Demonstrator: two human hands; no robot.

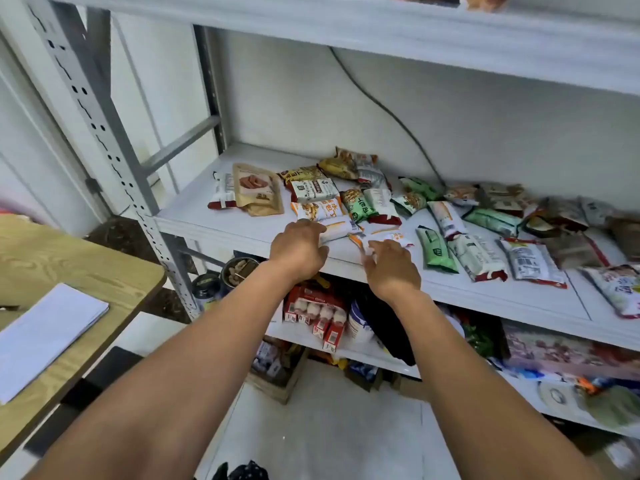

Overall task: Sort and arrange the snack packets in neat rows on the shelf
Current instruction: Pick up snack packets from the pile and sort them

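Note:
Many snack packets lie scattered flat on the white middle shelf [214, 220]. My left hand [298, 249] grips a white and orange packet [341, 228] near the shelf's front edge. My right hand [389, 268] pinches another white and orange packet [391, 239] just to its right. Behind them lie an orange-lettered packet [317, 209] and a green packet [358, 206]. A tan pouch [258, 188] lies at the left end. Green and white packets [436, 249] stretch off to the right.
A wooden table [69, 265] with a white notepad [45, 334] stands at the left. The slotted metal shelf post [104, 133] rises beside it. Lower shelves hold red boxes [315, 310], tins and mixed goods. A black cable [391, 112] runs down the back wall.

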